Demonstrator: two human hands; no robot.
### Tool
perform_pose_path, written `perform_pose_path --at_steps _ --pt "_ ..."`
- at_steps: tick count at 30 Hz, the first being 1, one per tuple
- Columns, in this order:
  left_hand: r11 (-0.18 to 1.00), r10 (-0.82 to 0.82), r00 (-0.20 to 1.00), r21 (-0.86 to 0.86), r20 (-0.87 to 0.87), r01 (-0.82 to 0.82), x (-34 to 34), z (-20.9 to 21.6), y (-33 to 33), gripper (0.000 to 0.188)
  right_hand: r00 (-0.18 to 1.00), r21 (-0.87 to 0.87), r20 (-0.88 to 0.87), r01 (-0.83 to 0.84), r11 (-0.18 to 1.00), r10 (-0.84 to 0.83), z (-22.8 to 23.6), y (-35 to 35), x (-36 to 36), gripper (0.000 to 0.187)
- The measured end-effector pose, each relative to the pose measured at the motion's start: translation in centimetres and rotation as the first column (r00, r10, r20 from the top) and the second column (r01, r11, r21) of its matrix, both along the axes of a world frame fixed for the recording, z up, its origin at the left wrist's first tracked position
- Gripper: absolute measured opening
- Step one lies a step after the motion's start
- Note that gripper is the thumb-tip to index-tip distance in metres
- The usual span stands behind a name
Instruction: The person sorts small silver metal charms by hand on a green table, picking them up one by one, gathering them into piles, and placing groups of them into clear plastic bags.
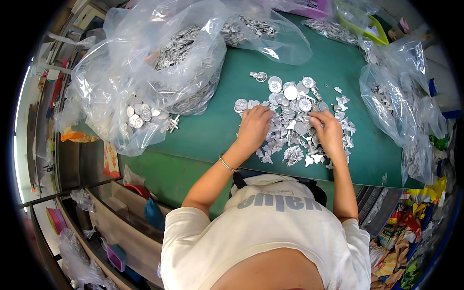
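Note:
A loose pile of silver-coloured metal charms (293, 134) lies on the green tabletop, mixing round medallions with star-like and figure-shaped pieces. My left hand (254, 126) rests at the pile's left side, its fingers bent down over the pieces; what sits under the fingertips is hidden. On the pile's right side, my right hand (328, 129) has thumb and fingers drawn together among the charms. Any piece held there is too small to make out. A round medallion (240, 105) lies just beyond my left fingers, and a keyring-like charm (259, 76) sits apart farther back.
Clear plastic bags of metal pieces (203, 79) crowd the table's left and back. More bagged pieces (386, 99) lie at the right edge. Purple (309, 8) and lime-green trays (379, 33) stand at the back. An open drawer (121, 212) is below left.

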State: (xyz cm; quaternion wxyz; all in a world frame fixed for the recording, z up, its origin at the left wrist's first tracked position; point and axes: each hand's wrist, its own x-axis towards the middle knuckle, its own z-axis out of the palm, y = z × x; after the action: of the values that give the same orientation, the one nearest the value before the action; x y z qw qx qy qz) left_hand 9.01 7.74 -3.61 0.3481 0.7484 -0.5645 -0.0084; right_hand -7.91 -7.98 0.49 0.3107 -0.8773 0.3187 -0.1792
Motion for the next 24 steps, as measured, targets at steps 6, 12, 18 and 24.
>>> perform_pose_path --at_steps 6,12,18,24 --pt "0.993 0.055 0.998 -0.102 -0.041 -0.059 0.7 -0.2 0.7 0.014 0.97 -0.222 -0.131 -0.228 0.948 0.203 -0.2 2.0 -0.8 0.026" --pt "0.993 0.022 0.997 -0.115 -0.069 -0.03 -0.7 0.6 0.8 0.021 0.996 -0.348 -0.087 -0.028 0.937 -0.003 -0.8 -0.6 -4.1 0.022" --pt "0.998 -0.016 0.985 -0.057 -0.173 0.006 -3.4 1.0 0.7 0.037 0.941 -0.378 -0.157 0.222 0.899 -0.299 -1.1 -2.0 -6.7 0.018" --pt "0.995 -0.1 0.993 0.018 -0.064 0.101 -6.0 0.8 -1.4 0.035 0.999 -0.245 0.005 0.041 0.969 -0.041 0.3 0.4 -3.1 0.016"
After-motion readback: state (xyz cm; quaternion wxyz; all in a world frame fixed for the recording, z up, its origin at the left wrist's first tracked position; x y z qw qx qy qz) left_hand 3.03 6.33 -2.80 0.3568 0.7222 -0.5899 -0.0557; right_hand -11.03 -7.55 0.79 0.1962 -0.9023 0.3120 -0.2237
